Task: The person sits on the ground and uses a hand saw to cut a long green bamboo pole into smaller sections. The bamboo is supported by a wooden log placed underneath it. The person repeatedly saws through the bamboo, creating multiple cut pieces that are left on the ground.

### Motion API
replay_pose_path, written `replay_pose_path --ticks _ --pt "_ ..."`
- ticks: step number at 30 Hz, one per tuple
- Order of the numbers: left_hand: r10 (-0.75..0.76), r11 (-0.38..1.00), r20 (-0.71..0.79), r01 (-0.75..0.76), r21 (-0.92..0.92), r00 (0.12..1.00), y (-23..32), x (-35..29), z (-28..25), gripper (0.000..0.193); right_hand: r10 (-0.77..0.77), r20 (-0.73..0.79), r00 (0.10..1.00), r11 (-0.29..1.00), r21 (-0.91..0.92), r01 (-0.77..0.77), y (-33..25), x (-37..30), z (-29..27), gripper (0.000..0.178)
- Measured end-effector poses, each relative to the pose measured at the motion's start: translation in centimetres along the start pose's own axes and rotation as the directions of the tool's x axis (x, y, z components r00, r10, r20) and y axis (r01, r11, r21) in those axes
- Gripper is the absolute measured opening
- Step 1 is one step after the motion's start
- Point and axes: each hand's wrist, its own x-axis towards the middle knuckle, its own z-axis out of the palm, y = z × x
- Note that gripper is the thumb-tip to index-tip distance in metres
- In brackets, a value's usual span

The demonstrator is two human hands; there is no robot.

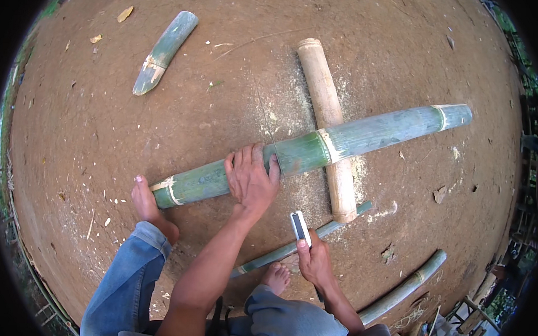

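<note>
A thick green bamboo pole [389,132] lies slanted across a pale dry bamboo length [320,87], which props it up. My left hand [252,178] grips the green pole left of its middle, fingers over the top and thumb spread to the right. In my right hand [317,255], closed fingers hold the white and dark handle of a handsaw [300,227]. Its thin blade, seen nearly edge-on, crosses the green pole just right of my left thumb. How deep the blade sits in the bamboo I cannot tell. My left foot [146,202] presses by the pole's left end.
Pale sawdust is scattered on the brown dirt ground [223,119] around the dry bamboo. A short cut bamboo piece [166,52] lies at the far left. A thin green bamboo stick [278,254] runs beside my right foot [276,278]. Another bamboo length [407,285] lies at the near right.
</note>
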Motion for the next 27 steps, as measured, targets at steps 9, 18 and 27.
replay_pose_path --ticks 9,18,27 --pt "0.019 0.999 -0.037 -0.017 0.036 0.999 -0.1 -0.2 0.2 0.034 0.016 -0.018 1.000 1.000 -0.005 -0.016 0.6 -2.4 -0.3 0.049" --pt "0.010 0.999 -0.029 -0.008 0.052 1.000 -0.3 -0.1 0.3 0.036 0.004 -0.051 0.999 0.998 0.062 -0.001 -0.7 -2.7 0.0 0.049" --pt "0.045 0.996 -0.104 -0.037 0.078 0.994 -0.5 -0.2 0.8 0.033 0.080 -0.018 0.997 0.995 0.057 -0.079 -1.4 -1.6 -0.5 0.052"
